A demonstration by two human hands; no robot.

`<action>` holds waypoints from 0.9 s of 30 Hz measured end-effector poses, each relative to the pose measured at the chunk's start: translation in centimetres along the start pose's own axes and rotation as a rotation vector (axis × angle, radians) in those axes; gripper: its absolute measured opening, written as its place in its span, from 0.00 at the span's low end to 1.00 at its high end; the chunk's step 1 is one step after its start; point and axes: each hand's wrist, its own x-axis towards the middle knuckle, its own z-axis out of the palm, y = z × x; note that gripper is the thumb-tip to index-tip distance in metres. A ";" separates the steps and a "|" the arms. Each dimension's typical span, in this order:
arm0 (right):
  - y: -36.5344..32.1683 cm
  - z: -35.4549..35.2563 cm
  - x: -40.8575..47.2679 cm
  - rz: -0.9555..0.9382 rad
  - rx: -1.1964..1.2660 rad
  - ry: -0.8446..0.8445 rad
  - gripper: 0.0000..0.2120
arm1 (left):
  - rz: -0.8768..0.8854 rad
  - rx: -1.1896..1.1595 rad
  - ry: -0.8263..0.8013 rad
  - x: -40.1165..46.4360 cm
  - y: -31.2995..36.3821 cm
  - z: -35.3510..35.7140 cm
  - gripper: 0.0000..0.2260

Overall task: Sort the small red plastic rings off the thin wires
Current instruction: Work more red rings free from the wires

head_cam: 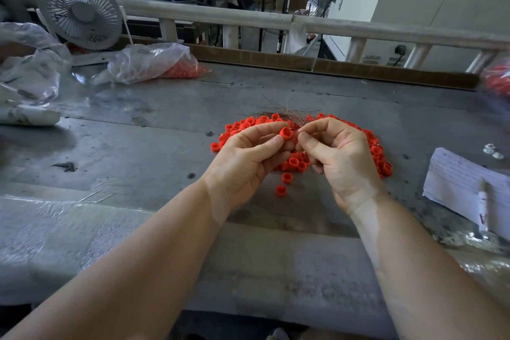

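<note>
I'm looking down on a grey metal workbench (pixel 154 130) in a factory hall, a white railing and machines beyond its far edge. At the far left corner stands a grey desk fan (pixel 80 9), with crumpled clear plastic bags (pixel 30 74) below it along the left edge; just right of the fan lies a clear bag of red rings (pixel 157 63), so I judge some stock is already bagged or still waiting.

Mid-table sits the loose pile of red rings (pixel 292 164), spread wide, a few strays nearer the front edge. My left hand (pixel 245 157) hovers over the pile's left side, thumb and forefinger curled and pinching a single red ring (pixel 286 133). Behind it fans out a bundle of thin wires (pixel 287 113), lying over the far side of the pile. My right hand (pixel 342 157) is close against the left, fingers curled, thumb and forefinger pinching what looks like one fine wire at the ring; the wire is too thin to be sure.

At the right edge lies a sheet of handwritten paper (pixel 463 188), and another red-filled bag (pixel 496 77) blurs at the far right corner.

Many rings lie free; I cannot tell how many wires still carry any
</note>
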 end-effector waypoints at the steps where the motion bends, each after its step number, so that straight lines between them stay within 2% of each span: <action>1: 0.0 0.0 0.0 -0.002 0.000 0.000 0.10 | -0.003 -0.002 -0.004 0.0 0.0 0.0 0.10; 27: 0.1 0.1 0.1 -0.076 -0.059 -0.039 0.11 | -0.027 -0.016 -0.001 0.0 0.1 0.0 0.08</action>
